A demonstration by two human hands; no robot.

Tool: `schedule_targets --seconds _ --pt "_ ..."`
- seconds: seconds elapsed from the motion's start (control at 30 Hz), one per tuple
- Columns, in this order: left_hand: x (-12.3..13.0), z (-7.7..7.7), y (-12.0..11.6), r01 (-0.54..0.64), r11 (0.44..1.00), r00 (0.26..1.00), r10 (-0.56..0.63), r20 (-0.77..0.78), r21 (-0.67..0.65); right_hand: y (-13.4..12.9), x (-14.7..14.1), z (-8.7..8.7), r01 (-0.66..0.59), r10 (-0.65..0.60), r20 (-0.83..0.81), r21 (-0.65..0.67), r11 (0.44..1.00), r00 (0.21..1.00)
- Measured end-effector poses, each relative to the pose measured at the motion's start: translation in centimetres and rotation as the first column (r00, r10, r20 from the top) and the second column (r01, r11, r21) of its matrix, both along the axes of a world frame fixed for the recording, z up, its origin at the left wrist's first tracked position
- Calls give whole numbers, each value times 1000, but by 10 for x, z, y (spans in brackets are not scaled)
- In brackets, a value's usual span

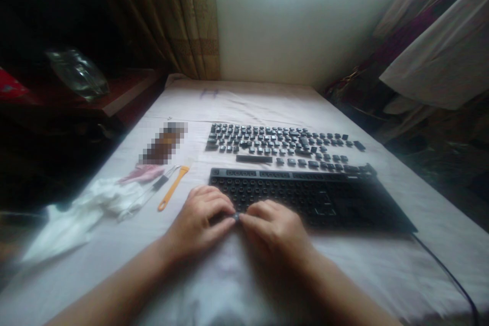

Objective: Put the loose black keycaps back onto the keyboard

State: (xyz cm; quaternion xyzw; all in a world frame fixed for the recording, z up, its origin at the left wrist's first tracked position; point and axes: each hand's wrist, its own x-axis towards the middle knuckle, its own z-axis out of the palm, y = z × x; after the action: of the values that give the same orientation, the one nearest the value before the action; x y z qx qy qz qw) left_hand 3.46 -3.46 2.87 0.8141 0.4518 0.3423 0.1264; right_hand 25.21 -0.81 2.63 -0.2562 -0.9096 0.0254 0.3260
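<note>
At the front edge of a black keyboard [355, 209], my left hand [202, 216] and my right hand [273, 224] meet. Between their thumbs and fingertips is a small keycap [236, 217], mostly covered and blurred. Both hands are closed in a pinch on it. Much of the keyboard has its caps off, showing rows of bare key sockets; my hands hide its lower left part. Beyond it, loose black keycaps [263, 140] lie in rows on the cloth, with a long space bar [254, 159] in front of them.
Left of the keyboard lie an orange-handled brush [173, 189], a thin wire tool [160, 181], a pink cloth [143, 173], a crumpled white cloth [95, 204] and a pixelated brown object [164, 142]. A cable [446, 265] runs off right. Clear glassware [80, 74] rests on a side shelf.
</note>
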Motion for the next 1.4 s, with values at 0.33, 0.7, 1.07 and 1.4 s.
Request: schedule_targets --seconds 0.33,0.7,1.07,1.4 --pt "1 -2 0 -15 1000 1000 15 5 -23 1 -2 0 -25 25 -12 -11 1000 1000" --pt "2 -1 1 -19 1000 1000 18 -7 -13 1 -1 -2 -16 16 -22 -28 999 1000" --pt "0 -6 -2 -35 999 999 35 -26 15 3 -3 -5 -11 10 -42 -24 1000 999" --pt "-1 -8 -1 -29 999 999 30 -22 23 10 -4 -3 -47 46 -26 -33 998 999"
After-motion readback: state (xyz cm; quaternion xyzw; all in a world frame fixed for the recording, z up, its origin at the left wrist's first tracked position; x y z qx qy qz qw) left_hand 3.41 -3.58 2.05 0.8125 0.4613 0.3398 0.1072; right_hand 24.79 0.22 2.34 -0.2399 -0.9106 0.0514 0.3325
